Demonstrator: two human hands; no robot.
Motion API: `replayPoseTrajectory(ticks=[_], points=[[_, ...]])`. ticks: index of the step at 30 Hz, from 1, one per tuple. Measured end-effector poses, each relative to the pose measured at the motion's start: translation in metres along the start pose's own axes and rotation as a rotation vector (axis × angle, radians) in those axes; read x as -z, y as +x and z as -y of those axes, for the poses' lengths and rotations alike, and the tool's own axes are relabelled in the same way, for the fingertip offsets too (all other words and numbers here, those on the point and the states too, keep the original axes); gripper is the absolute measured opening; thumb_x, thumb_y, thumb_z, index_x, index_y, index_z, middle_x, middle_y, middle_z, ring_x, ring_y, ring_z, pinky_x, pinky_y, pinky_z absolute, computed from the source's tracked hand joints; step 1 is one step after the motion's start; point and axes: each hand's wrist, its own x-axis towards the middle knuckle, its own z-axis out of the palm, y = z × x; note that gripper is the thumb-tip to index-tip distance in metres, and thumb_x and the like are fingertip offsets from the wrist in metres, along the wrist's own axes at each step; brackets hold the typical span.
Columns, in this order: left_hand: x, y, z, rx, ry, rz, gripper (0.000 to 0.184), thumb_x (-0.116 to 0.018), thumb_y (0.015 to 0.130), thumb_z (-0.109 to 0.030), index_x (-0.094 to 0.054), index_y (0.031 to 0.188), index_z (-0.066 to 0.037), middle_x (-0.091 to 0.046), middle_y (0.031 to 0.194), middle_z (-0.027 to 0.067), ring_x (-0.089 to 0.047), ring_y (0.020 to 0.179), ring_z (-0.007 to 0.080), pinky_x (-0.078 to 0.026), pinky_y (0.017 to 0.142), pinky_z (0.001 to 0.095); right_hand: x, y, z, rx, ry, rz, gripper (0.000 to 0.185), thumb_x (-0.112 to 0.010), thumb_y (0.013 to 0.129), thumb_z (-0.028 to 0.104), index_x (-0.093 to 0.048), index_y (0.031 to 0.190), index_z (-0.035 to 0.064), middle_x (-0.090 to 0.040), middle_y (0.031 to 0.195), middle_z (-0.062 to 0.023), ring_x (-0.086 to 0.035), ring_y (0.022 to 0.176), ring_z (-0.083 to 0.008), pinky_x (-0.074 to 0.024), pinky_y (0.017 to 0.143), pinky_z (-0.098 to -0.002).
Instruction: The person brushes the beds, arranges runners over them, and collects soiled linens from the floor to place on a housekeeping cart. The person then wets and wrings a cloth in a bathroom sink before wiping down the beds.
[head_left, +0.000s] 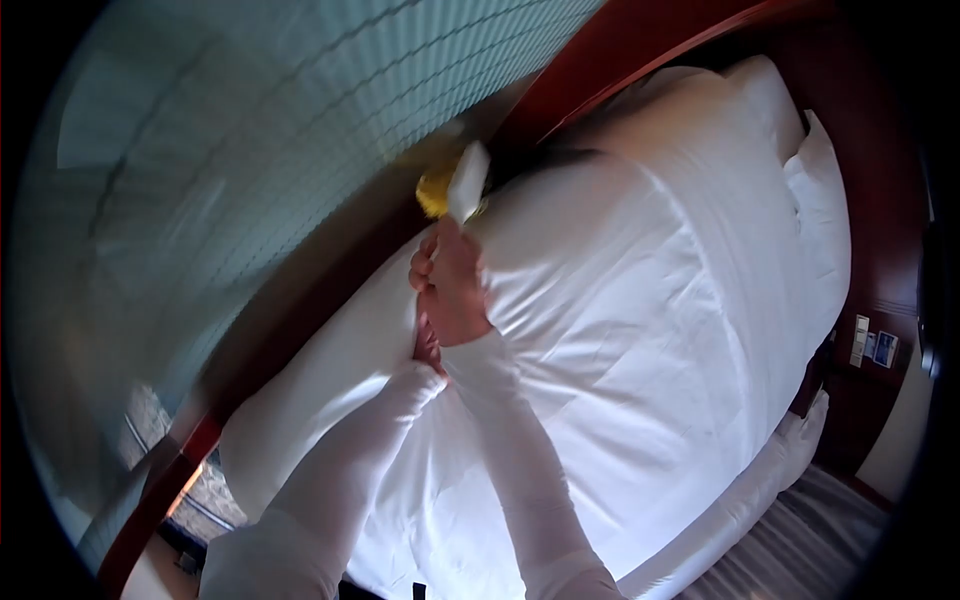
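Observation:
Out in front, over the left edge of the bed, a blurred brush (468, 182) shows a flat white head and a yellow, bristly-looking side. My right hand (462, 288) is closed round its lower end, so the handle is mostly hidden. Just below and partly behind it, my left hand (428, 338) is also closed, apparently on the same handle. Under both arms lies the white bedding (620, 330), wrinkled across the middle and smoother toward the far side.
A pale blind (300, 120) runs along the left, above a dark red wooden ledge (300, 310). White pillows (825, 220) rest against the dark red headboard (880, 200). Wall switches (860, 340) sit at the right. Grey striped carpet (800, 540) shows at lower right.

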Motion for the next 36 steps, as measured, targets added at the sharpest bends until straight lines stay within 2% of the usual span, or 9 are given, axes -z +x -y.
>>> replayPoseTrajectory(ticks=[4,10,12,15,19,25,29,32,36], points=[[0.006,0.005,-0.002,-0.014,-0.071,-0.11,0.066,-0.048,0.077,-0.046,-0.03,0.131,-0.011,-0.026,0.134,0.0204,-0.021,0.123,0.0446,-0.017,0.1,0.0544,0.022,-0.073,-0.003,0.425,0.061,0.264,0.02,-0.046,0.089,0.021,-0.047,0.097,0.0028,-0.042,0.066,-0.0019,-0.035,0.044,-0.0063,-0.0236,0.035,-0.0184],[0.049,0.01,0.008,-0.054,-0.354,0.075,0.07,-0.049,0.078,-0.051,-0.031,0.132,-0.011,-0.024,0.136,0.0208,-0.022,0.123,0.042,-0.02,0.102,0.0485,0.122,-0.121,0.009,0.825,0.078,-0.21,0.033,-0.045,0.089,0.03,-0.039,0.104,0.0015,-0.035,0.06,0.0029,-0.026,0.042,-0.0056,-0.0191,0.035,-0.0194],[0.071,-0.002,0.057,-0.044,-1.126,0.17,0.056,-0.044,0.087,-0.04,-0.029,0.134,-0.013,-0.031,0.135,0.0165,-0.032,0.122,0.0249,-0.024,0.103,0.0357,0.152,-0.124,-0.002,0.702,0.171,-0.165,0.032,-0.045,0.09,0.031,-0.04,0.102,0.0022,-0.032,0.058,0.0034,-0.026,0.042,-0.0054,-0.0195,0.034,-0.0199],[0.108,-0.079,0.154,0.199,-1.31,0.487,0.065,-0.039,0.089,-0.048,-0.02,0.138,-0.009,-0.024,0.141,0.0071,-0.021,0.13,0.0191,-0.017,0.106,0.0322,0.119,-0.132,-0.085,0.515,-0.042,-0.097,0.03,-0.046,0.091,0.033,-0.043,0.096,0.0028,-0.034,0.057,0.0027,-0.027,0.039,-0.0057,-0.0198,0.033,-0.0217],[0.102,-0.239,0.224,0.356,-0.917,0.796,0.052,-0.025,0.094,-0.039,-0.024,0.137,-0.009,-0.021,0.143,0.0052,-0.018,0.131,0.0175,-0.012,0.107,0.0271,0.047,-0.169,-0.161,0.188,-0.153,0.074,0.03,-0.046,0.09,0.033,-0.047,0.085,0.0031,-0.038,0.055,0.0012,-0.031,0.037,-0.0065,-0.0195,0.032,-0.0224],[0.102,-0.398,0.308,0.789,-0.882,0.916,0.046,-0.026,0.096,-0.029,-0.024,0.136,-0.008,-0.02,0.143,0.0075,-0.02,0.131,0.0177,-0.015,0.107,0.0257,-0.024,-0.11,-0.189,0.7,-0.29,-0.098,0.021,-0.045,0.085,0.022,-0.038,0.075,0.0043,-0.041,0.059,-0.0062,-0.04,0.043,-0.0128,-0.0338,0.038,-0.027],[0.092,-0.483,0.348,0.953,-0.787,0.623,0.046,-0.026,0.095,-0.031,-0.03,0.133,-0.004,-0.028,0.138,0.0109,-0.028,0.127,0.021,-0.019,0.106,0.0292,-0.009,-0.048,-0.268,0.421,-0.115,-0.182,0.016,-0.054,0.081,0.024,-0.045,0.084,0.0106,-0.046,0.069,-0.0056,-0.046,0.056,-0.0162,-0.0382,0.048,-0.0296],[0.083,-0.577,0.374,1.137,-0.714,0.348,0.047,-0.027,0.093,-0.034,-0.036,0.127,-0.003,-0.035,0.129,0.0125,-0.033,0.118,0.0226,-0.022,0.1,0.0312,-0.022,-0.104,-0.439,0.344,-0.61,-0.075,0.012,-0.053,0.08,0.022,-0.049,0.081,0.0114,-0.048,0.071,-0.007,-0.048,0.059,-0.0178,-0.0386,0.05,-0.0302],[0.122,-0.642,0.352,1.433,-0.867,0.316,0.047,-0.031,0.089,-0.043,-0.042,0.115,-0.005,-0.038,0.105,0.0098,-0.035,0.093,0.0203,-0.025,0.079,0.0302,-0.052,-0.24,-0.595,0.49,-1.958,0.228,0.009,-0.051,0.079,0.021,-0.054,0.077,0.0124,-0.051,0.073,-0.0089,-0.051,0.064,-0.0198,-0.0391,0.053,-0.031]])
